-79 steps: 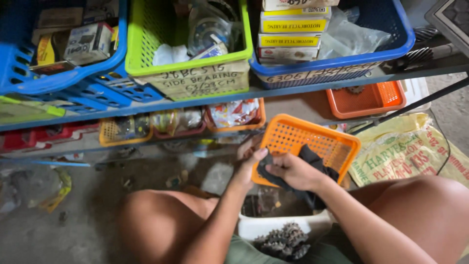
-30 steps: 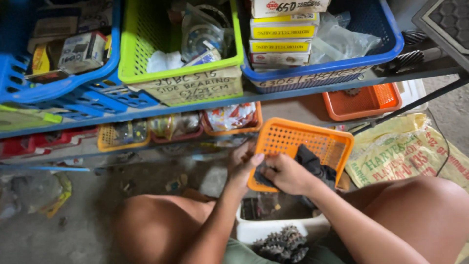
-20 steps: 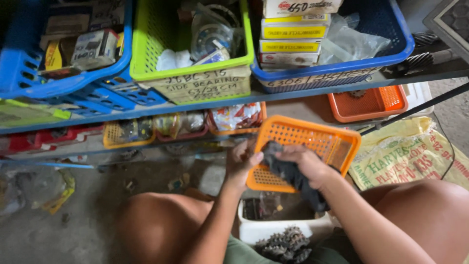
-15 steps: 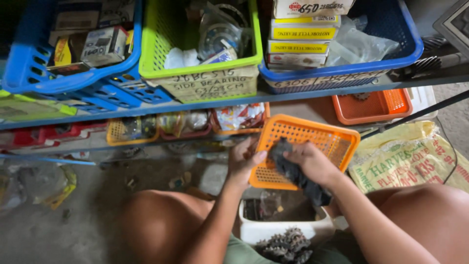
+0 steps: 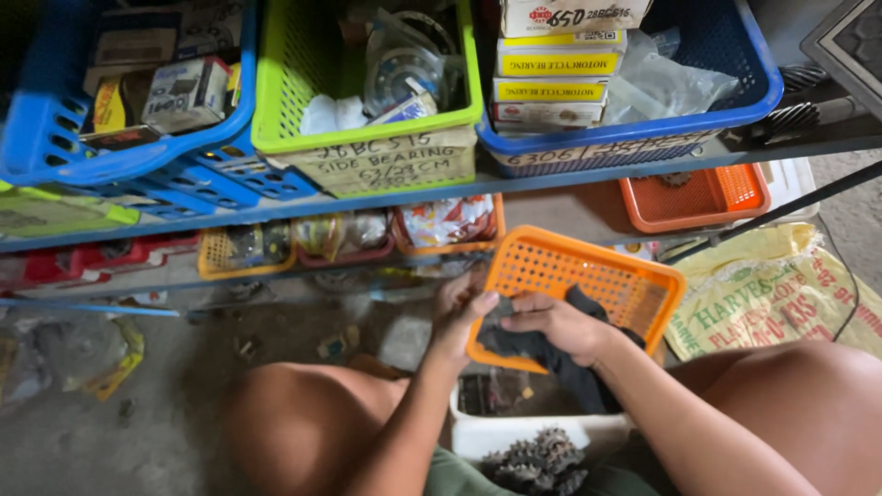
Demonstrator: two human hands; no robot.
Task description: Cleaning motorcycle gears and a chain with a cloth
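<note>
Hands first: the left hand (image 5: 459,317) is gripping the near corner of an orange basket (image 5: 588,285), fingers curled round its rim, while the right hand (image 5: 560,326) is pressing a dark cloth (image 5: 551,354) against the basket's inside, fingers bunched on the fabric. The basket is being held tilted above the person's knees, in front of the shelf (image 5: 413,193).

To my eye the basket is looking light and a little springy, its mesh walls easy to flex, so the thick rim is the sound place to hold. The cloth is looking soft and limp.

On the shelf, flat yellow and white boxes (image 5: 551,64) are sitting stacked in a blue basket (image 5: 643,138), and a pale handwritten card (image 5: 386,161) is hanging across the front of a green basket (image 5: 367,73). A yellow printed sack (image 5: 781,294) is lying on the floor at the right.
</note>
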